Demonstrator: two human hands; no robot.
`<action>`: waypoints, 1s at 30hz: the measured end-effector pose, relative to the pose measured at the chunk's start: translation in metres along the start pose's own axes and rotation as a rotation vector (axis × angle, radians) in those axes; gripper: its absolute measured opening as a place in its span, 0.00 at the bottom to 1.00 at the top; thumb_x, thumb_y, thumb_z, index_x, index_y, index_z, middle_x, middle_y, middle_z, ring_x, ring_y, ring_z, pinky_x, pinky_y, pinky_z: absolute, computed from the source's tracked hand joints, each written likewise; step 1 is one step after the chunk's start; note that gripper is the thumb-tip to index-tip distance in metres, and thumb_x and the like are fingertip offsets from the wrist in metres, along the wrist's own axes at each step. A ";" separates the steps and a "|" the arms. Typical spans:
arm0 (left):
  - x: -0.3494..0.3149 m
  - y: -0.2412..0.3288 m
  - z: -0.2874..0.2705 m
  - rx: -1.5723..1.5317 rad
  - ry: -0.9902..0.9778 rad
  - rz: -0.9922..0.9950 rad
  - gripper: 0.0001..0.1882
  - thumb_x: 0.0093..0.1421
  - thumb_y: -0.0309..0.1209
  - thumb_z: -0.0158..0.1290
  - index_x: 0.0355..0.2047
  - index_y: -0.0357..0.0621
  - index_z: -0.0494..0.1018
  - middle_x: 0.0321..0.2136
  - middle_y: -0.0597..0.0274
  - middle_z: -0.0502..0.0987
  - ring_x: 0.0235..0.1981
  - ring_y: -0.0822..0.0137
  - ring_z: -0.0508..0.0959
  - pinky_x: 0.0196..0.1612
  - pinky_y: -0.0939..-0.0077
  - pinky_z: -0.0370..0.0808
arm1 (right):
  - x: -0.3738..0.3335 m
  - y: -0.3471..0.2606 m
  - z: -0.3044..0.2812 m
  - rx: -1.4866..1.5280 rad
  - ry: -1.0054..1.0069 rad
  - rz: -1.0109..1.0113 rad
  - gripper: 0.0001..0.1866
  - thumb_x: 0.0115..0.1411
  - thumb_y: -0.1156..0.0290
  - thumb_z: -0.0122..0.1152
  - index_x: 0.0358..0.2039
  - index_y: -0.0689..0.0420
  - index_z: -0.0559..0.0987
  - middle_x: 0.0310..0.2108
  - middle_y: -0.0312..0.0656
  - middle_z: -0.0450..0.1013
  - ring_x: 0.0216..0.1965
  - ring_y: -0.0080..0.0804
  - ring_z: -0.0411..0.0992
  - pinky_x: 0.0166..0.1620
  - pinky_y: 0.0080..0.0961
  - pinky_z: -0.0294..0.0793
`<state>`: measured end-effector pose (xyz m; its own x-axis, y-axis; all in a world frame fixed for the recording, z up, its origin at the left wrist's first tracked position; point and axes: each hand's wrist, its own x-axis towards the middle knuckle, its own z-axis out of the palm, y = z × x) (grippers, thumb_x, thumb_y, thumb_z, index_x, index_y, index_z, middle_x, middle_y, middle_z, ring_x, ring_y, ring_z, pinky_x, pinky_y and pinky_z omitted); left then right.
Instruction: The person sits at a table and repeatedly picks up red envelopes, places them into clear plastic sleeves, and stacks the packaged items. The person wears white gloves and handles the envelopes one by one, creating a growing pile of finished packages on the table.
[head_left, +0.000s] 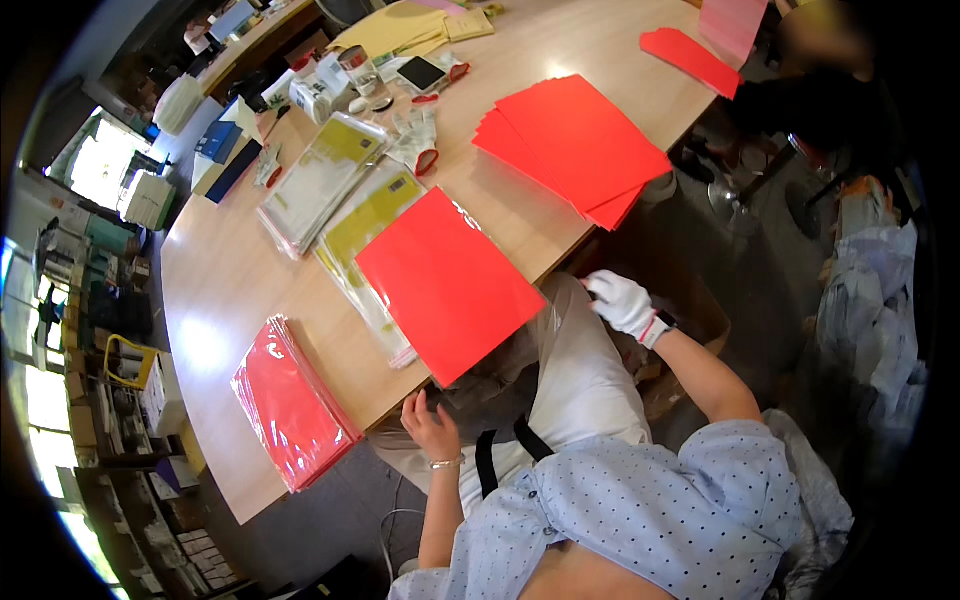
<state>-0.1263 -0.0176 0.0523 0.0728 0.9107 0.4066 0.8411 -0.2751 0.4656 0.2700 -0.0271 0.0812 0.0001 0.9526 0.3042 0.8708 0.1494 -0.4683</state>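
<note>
A red sheet (450,285), its edge showing clear plastic, lies over the front edge of the table, overlapping clear plastic sleeves (375,225) with gold-green printing. My left hand (430,428), bare and wearing a bracelet, is just below the sheet's near corner. Its fingers are loosely stretched, and nothing shows in them. Beyond the table edge, my right hand (622,303), in a white glove, hovers by my knee, to the right of the sheet and apart from it. Its fingers are slightly bent and partly hidden, with nothing visible in them.
A fanned stack of red sheets (575,145) lies at the right. Plastic-wrapped red packets (293,410) are piled at the near left. Farther back are a phone (422,74), a glass jar (362,72) and a white glove (413,137). Another person sits at the far right.
</note>
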 end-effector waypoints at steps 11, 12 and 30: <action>0.061 0.010 -0.012 -0.206 -0.175 0.421 0.06 0.50 0.26 0.59 0.24 0.42 0.71 0.25 0.57 0.74 0.27 0.57 0.74 0.28 0.68 0.71 | 0.072 -0.034 -0.007 0.390 -0.325 -0.108 0.03 0.51 0.71 0.54 0.26 0.55 0.75 0.27 0.41 0.73 0.30 0.42 0.72 0.32 0.34 0.70; 0.062 0.010 -0.010 -0.200 -0.191 0.319 0.07 0.52 0.28 0.58 0.22 0.42 0.71 0.22 0.56 0.74 0.23 0.56 0.74 0.25 0.67 0.70 | 0.078 -0.040 -0.009 0.356 -0.345 -0.051 0.08 0.52 0.65 0.53 0.25 0.56 0.75 0.25 0.46 0.72 0.30 0.46 0.71 0.32 0.38 0.69; 0.062 0.008 -0.032 -1.024 -0.403 -0.607 0.19 0.61 0.29 0.51 0.49 0.36 0.58 0.27 0.63 0.73 0.18 0.77 0.71 0.17 0.87 0.64 | 0.047 -0.080 0.045 1.018 -0.211 0.595 0.11 0.60 0.67 0.53 0.33 0.62 0.76 0.27 0.34 0.72 0.27 0.19 0.70 0.30 0.18 0.73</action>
<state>-0.1323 0.0268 0.1068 0.1308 0.9537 -0.2708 0.0081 0.2721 0.9622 0.1782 0.0175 0.0951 0.1072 0.9538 -0.2805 -0.0277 -0.2792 -0.9598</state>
